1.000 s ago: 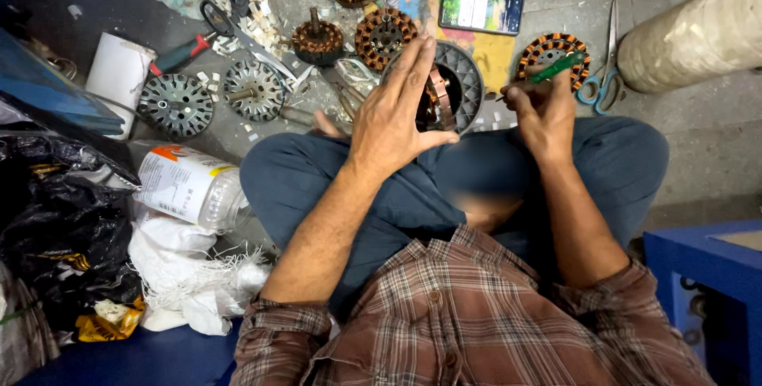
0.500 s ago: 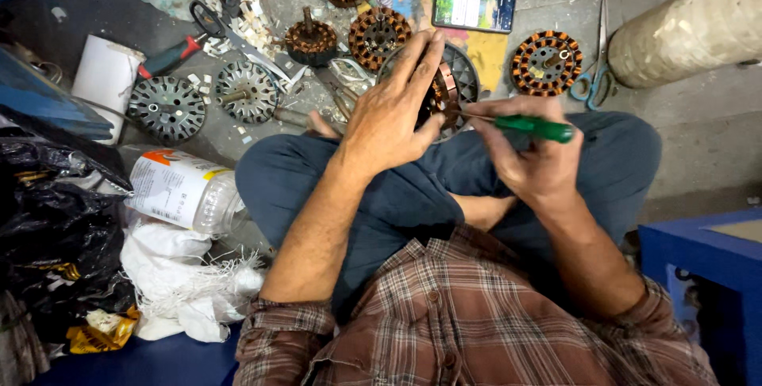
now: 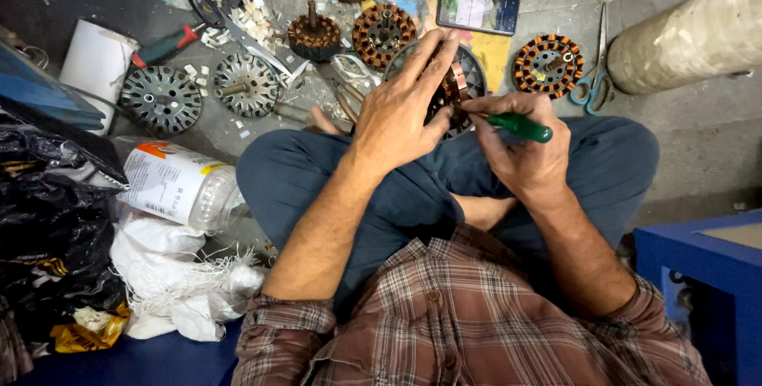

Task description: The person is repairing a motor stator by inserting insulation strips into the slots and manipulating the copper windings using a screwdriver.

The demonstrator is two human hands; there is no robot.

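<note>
I sit cross-legged on the floor with a round motor stator (image 3: 468, 76) resting against my legs. My left hand (image 3: 401, 112) lies over the stator, fingers spread across its copper windings, holding it steady. My right hand (image 3: 524, 152) grips a green-handled screwdriver (image 3: 520, 126), whose tip points left into the windings next to my left fingers. Much of the stator is hidden under my left hand.
Several more stators lie on the floor: bare grey ones (image 3: 163, 99) at left, copper-wound ones (image 3: 548, 65) ahead. Also scissors (image 3: 591, 80), a phone (image 3: 476, 10), a red-handled tool (image 3: 163, 46), a plastic jar (image 3: 178, 188), white rags (image 3: 171, 283), a blue box (image 3: 698, 275) and a fabric roll (image 3: 690, 37).
My right hand came back from the floor at the right with the green screwdriver and brought its tip to the stator. My left hand stayed on the stator.
</note>
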